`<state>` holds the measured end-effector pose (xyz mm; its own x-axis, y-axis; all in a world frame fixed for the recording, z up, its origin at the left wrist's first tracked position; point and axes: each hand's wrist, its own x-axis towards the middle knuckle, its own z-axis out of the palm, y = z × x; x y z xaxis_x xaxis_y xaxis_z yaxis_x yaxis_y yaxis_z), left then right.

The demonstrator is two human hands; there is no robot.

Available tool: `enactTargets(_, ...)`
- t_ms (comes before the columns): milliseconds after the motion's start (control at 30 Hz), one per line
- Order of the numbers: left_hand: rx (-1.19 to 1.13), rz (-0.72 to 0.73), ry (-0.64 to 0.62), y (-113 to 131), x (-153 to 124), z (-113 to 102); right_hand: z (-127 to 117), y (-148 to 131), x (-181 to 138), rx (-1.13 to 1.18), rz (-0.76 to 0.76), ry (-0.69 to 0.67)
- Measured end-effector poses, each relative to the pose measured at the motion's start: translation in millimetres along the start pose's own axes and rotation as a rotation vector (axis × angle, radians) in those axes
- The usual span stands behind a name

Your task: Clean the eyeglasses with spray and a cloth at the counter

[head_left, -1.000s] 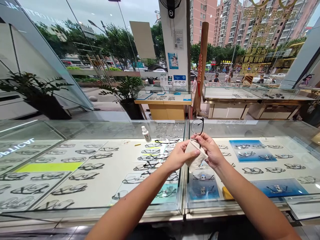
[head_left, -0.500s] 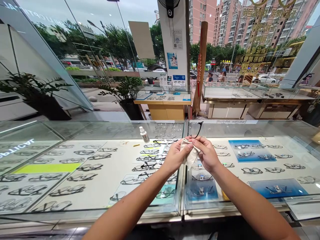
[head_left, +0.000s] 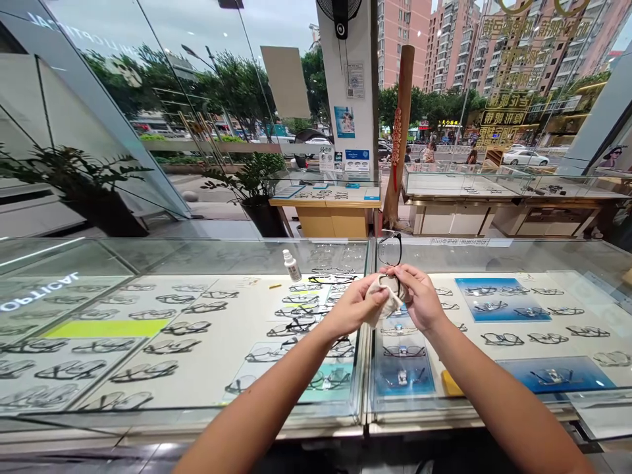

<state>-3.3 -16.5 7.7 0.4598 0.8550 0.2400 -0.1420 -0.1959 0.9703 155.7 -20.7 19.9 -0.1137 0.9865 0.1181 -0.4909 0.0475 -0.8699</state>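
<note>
Above the glass display counter (head_left: 197, 263), both my hands meet around a pair of black-framed glasses (head_left: 390, 250) and a pale cleaning cloth (head_left: 382, 299). My left hand (head_left: 353, 306) pinches the cloth from the left. My right hand (head_left: 419, 296) is closed on the cloth and the lower part of the glasses. One lens of the glasses sticks up above my fingers; the rest of the frame is hidden in the cloth.
A small white spray bottle (head_left: 291, 265) stands on the counter glass to the left of my hands. Several glasses frames lie on trays inside the case. Further display counters (head_left: 494, 191), a white pillar (head_left: 350, 85) and potted plants (head_left: 257, 184) stand behind.
My hands dipped and the glasses tilted flat half a second ago; now the lens stands upright again and the cloth is bunched tighter between my fingers.
</note>
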Motion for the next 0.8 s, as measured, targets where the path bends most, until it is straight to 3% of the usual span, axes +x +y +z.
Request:
enactTargets(300, 0.065, 0.101, 0.255, -5.5, 0.1, 4.2, 3.3, 8.8, -4.5, -0.083, -0.047, -0.075)
enactTargets(400, 0.141, 0.102, 0.227, -1.1, -0.3, 1.9, 0.3, 7.3, -2.4, -0.08, -0.032, -0.074)
enactTargets(600, 0.162, 0.082, 0.048, 5.8, 1.6, -0.5, -6.3, 0.4, 3.8, -0.05, 0.003, -0.03)
enactTargets(800, 0.102, 0.138, 0.246, -9.6, 1.9, 5.8, -0.2, 6.1, -0.2, -0.047, -0.015, -0.062)
